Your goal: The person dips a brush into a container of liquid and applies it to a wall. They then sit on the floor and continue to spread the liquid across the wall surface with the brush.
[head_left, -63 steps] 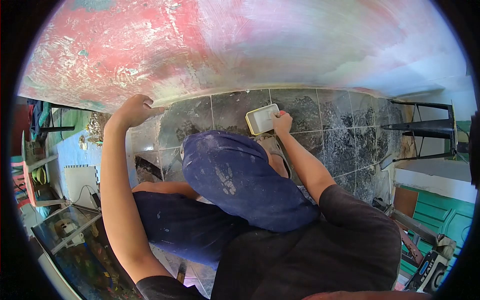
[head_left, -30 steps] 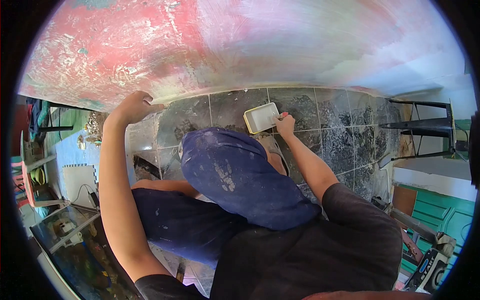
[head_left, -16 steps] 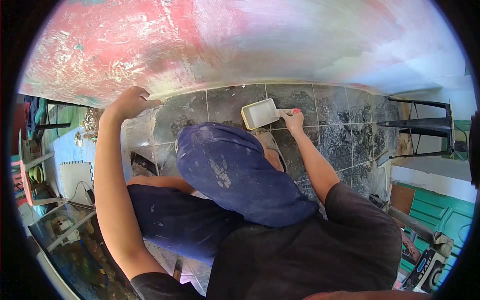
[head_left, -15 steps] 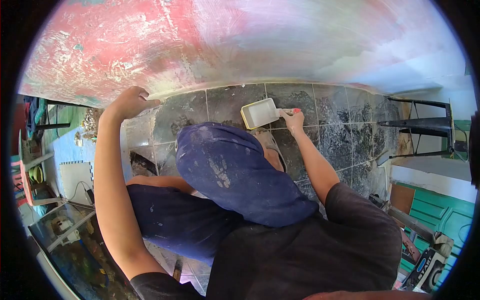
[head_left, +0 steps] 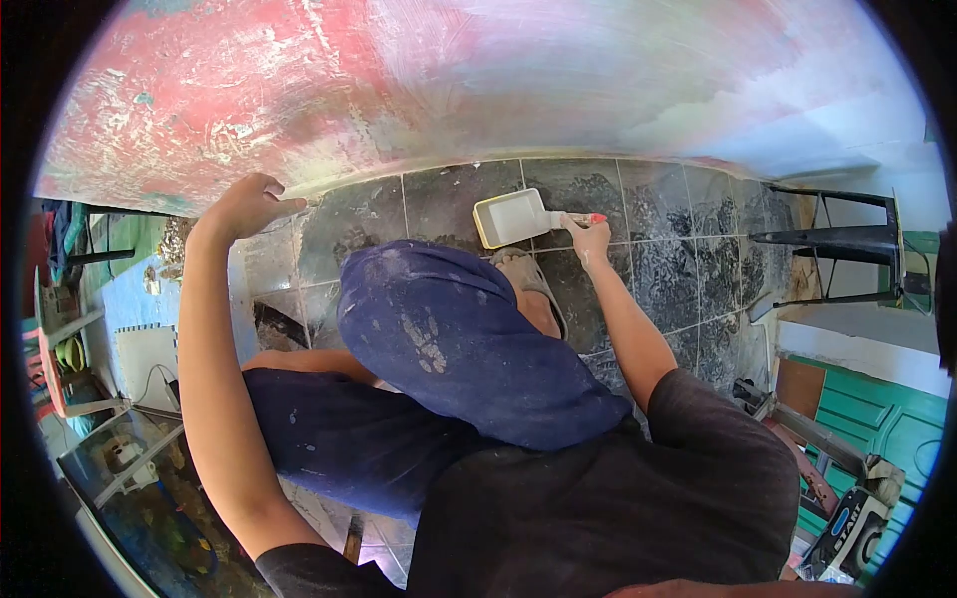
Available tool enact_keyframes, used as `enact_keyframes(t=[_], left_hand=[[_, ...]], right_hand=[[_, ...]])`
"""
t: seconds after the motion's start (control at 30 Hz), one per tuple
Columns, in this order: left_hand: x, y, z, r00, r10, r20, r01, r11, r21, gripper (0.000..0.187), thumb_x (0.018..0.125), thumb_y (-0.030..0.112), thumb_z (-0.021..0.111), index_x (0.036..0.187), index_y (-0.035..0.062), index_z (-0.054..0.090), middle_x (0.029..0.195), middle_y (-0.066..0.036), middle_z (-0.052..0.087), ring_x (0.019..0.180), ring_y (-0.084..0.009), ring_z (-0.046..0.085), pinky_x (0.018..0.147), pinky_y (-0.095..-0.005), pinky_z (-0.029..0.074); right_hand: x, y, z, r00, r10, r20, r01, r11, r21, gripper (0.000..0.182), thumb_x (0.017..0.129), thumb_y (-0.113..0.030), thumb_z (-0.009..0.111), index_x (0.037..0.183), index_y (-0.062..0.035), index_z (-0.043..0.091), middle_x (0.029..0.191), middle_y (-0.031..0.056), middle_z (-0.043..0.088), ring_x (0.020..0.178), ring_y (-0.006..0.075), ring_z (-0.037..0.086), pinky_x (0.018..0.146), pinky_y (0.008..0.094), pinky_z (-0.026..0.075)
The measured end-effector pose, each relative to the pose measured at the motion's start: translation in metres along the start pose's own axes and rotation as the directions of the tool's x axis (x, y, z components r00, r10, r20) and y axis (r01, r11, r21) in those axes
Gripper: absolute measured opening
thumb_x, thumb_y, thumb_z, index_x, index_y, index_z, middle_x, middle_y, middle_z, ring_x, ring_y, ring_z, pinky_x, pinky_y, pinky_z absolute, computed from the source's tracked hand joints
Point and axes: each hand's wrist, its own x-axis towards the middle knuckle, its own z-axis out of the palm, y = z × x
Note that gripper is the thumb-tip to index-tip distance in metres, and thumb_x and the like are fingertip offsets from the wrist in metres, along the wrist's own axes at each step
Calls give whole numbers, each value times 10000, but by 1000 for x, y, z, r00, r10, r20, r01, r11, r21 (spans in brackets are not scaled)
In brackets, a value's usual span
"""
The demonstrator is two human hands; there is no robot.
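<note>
My right hand is closed around the handle of a paintbrush with a red end. The pale brush head lies at the right edge of a small rectangular tub with a yellowish side. White paint shows inside the tub, which rests on dark floor tiles beside my sandalled foot. Over on the left, my left hand is empty, its fingers loosely bent and apart. It is close to the lower edge of the wall, streaked with pink, red and white.
A dark stool or frame stands by the wall on the right. A green panelled door and a box marked START are at lower right. Lower left holds a glass-topped table. My bent knee rises near the tub.
The view has shifted slightly. My right hand has drawn the brush a little to the right relative to the tub, and more of its head shows. My left hand has barely moved.
</note>
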Motion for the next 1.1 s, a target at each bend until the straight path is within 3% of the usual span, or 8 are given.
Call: enact_keyframes(t=[0.27, 0.33, 0.47, 0.57, 0.63, 0.77, 0.83, 1.1], left_hand=[[1, -2, 1, 1000, -8, 4, 8, 1000, 7, 815, 822, 533, 780, 1303, -103, 613, 1238, -290, 673, 1158, -369, 661, 992, -430, 512], [1, 0, 0, 1000, -18, 11, 18, 1000, 10, 815, 822, 534, 780, 1305, -100, 613, 1242, -289, 672, 1160, -370, 661, 993, -429, 512], [0, 1, 0, 1000, -23, 4, 23, 1000, 13, 817, 822, 537, 781, 1303, -102, 613, 1248, -288, 670, 1170, -367, 658, 997, -427, 512], [1, 0, 1, 1000, -29, -5, 29, 999, 17, 812, 814, 543, 787, 1290, -93, 622, 1253, -282, 669, 1177, -370, 656, 1000, -427, 515], [3, -1, 2, 999, -32, -6, 32, 999, 17, 807, 805, 548, 793, 1280, -84, 631, 1258, -276, 668, 1180, -373, 655, 1001, -428, 517], [2, 2, 1, 1000, -19, -5, 19, 1000, 12, 799, 806, 543, 794, 1274, -84, 636, 1253, -276, 670, 1178, -375, 656, 1002, -426, 517], [0, 3, 1, 1000, -25, -4, 25, 1000, 7, 795, 806, 541, 794, 1272, -84, 637, 1254, -276, 670, 1179, -376, 655, 1003, -426, 516], [0, 0, 1, 1000, -28, -3, 28, 999, 39, 793, 808, 554, 783, 1269, -77, 642, 1254, -275, 670, 1181, -378, 654, 1008, -428, 514]], right_hand=[[-2, -2, -6, 999, 20, -28, -20, 1000, 24, 280, 787, -237, 873, 900, 6, 794, 837, 102, 780, 739, 170, 735, 705, 319, 538], [-4, -6, -9, 1000, 2, -6, -2, 995, 102, 286, 781, -233, 879, 890, 15, 788, 832, 102, 776, 732, 167, 729, 698, 320, 535], [-10, -29, -20, 1000, 23, -14, -23, 999, 33, 276, 785, -217, 877, 881, 24, 780, 841, 100, 777, 724, 162, 722, 700, 316, 532], [-5, -29, -19, 999, 11, -45, -7, 996, 94, 257, 790, -198, 874, 874, 24, 778, 850, 84, 775, 725, 141, 705, 692, 306, 523], [9, -12, -10, 1000, 0, 18, -5, 972, 237, 250, 792, -188, 871, 890, 23, 779, 859, 70, 771, 733, 119, 687, 686, 295, 514], [17, 0, 12, 997, 20, 72, -36, 974, 222, 251, 790, -180, 870, 915, 20, 785, 856, 56, 767, 737, 106, 673, 677, 290, 508], [15, -3, 15, 989, 21, 143, -40, 991, 130, 252, 790, -184, 867, 923, 16, 792, 854, 68, 773, 735, 123, 690, 687, 294, 515], [15, 2, -3, 997, 39, 68, -38, 999, -23, 247, 788, -207, 867, 904, 1, 801, 862, 96, 782, 755, 156, 722, 717, 303, 529]])
